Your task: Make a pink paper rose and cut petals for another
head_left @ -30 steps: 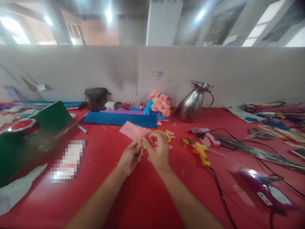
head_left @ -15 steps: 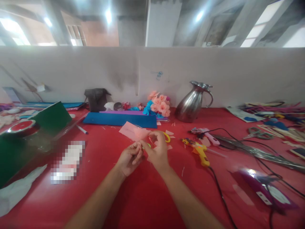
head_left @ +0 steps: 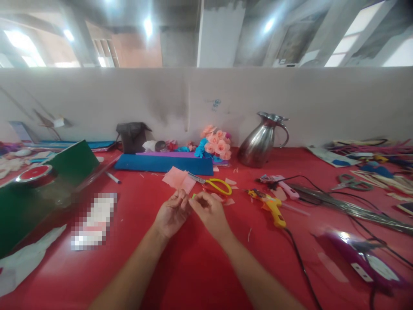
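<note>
My left hand [head_left: 172, 214] is closed in a pinch, palm partly up, just in front of the pink paper sheets [head_left: 176, 178]. What its fingertips hold is too small to tell. Close beside it, my right hand [head_left: 211, 215] has thumb and fingers pressed together. A small yellow-green piece [head_left: 193, 196] shows at its fingertips, which meet those of the left hand. Beyond the hands lie scissors with yellow handles [head_left: 219, 186], their blades resting by the pink paper. Several pink paper scraps [head_left: 229, 201] are scattered to the right of the scissors.
A yellow glue gun [head_left: 273, 209] and its cord lie at right, near a pink glue gun [head_left: 287, 188]. Behind stand a steel jug [head_left: 258, 144] and pink paper flowers [head_left: 217, 144], beside a folded blue sheet [head_left: 164, 164]. A green board [head_left: 74, 165] leans at left.
My right hand has lowered, uncovering the scissors behind it. A rounded pink shape above the fingertips no longer shows there. Both hands remain together in a pinch.
</note>
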Demonstrator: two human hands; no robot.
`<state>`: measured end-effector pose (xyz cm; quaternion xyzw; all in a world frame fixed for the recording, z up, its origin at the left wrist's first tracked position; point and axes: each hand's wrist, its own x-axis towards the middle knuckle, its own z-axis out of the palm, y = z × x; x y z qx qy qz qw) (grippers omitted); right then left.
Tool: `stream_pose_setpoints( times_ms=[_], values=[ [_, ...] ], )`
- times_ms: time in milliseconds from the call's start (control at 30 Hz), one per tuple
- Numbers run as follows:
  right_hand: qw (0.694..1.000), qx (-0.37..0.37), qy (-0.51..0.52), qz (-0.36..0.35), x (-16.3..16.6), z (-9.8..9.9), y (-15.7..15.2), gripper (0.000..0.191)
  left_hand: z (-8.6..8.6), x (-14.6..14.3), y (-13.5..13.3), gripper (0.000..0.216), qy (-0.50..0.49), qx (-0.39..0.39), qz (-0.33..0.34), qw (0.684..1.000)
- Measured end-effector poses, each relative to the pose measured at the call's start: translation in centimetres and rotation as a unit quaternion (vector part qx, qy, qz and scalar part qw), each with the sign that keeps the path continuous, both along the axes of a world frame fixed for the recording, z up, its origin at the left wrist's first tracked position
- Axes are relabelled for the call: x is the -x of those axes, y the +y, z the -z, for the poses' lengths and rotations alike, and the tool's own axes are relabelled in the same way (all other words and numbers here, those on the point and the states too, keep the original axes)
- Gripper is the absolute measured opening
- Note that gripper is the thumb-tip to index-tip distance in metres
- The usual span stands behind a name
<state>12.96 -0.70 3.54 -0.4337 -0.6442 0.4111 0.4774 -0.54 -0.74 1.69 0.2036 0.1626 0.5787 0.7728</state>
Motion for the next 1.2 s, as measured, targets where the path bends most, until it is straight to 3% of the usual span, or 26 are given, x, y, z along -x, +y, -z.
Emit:
stream_pose_setpoints(
  times_ms=[133,333,467,600,800,967,1200],
  values=[
    [0.997,-0.046,-0.055,0.041,0.6,0.7,-0.2,0.015,-0.1,0.0,0.3,0.012,0.038,0.035,-0.037,0.998],
    [0.998,-0.005,-0.030,-0.045,0.7,1.3,0.2,0.017,0.0,-0.2,0.1,0.011,0.065,0.029,-0.017,0.997],
    [0.998,-0.045,-0.046,0.003,0.8,1.0,-0.2,0.013,0.4,-0.3,0.2,0.011,0.071,0.040,-0.027,0.996],
    [0.991,-0.088,-0.092,0.047,0.9,0.8,-0.6,0.013,0.8,-0.4,0.3,0.017,0.114,0.054,-0.078,0.989],
    [0.998,-0.048,-0.025,0.012,1.0,1.1,-0.4,0.013,0.4,-0.7,0.2,0.018,0.141,0.060,-0.145,0.977],
    [1.000,-0.007,-0.019,0.008,1.1,1.1,-0.4,0.013,0.4,-0.7,0.2,0.016,0.155,0.051,-0.151,0.975],
    [0.991,-0.084,-0.043,0.096,0.7,0.8,0.0,0.008,0.5,-0.9,0.1,0.015,0.179,0.017,-0.150,0.972]
  ],
)
